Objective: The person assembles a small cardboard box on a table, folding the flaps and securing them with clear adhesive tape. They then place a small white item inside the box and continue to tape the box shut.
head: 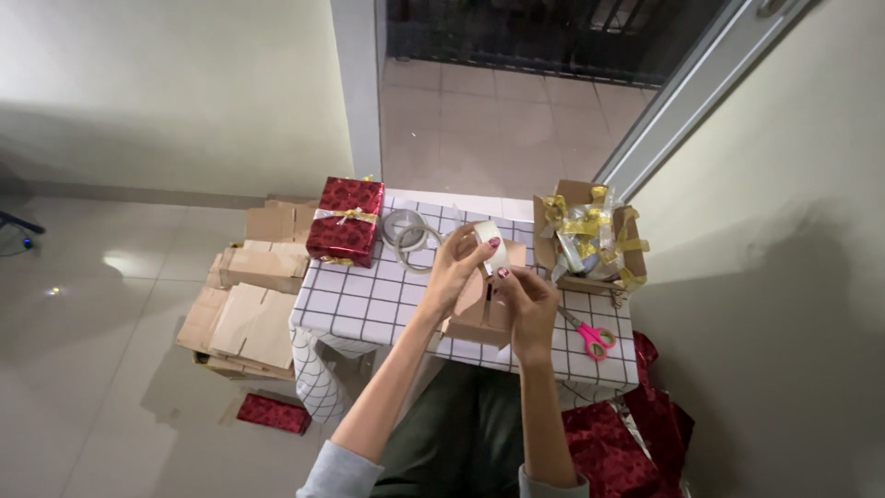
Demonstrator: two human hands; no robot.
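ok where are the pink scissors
In the head view, the scissors lie on the table near its right edge, beside the right hand, below the ribbon box.

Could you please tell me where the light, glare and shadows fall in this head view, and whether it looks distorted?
In the head view, light falls brightest on the checked tablecloth and both hands, left hand and right hand; glare spots shine on the floor tiles; a broad soft shadow darkens the right wall; the door frame leans strongly, a wide-angle effect.
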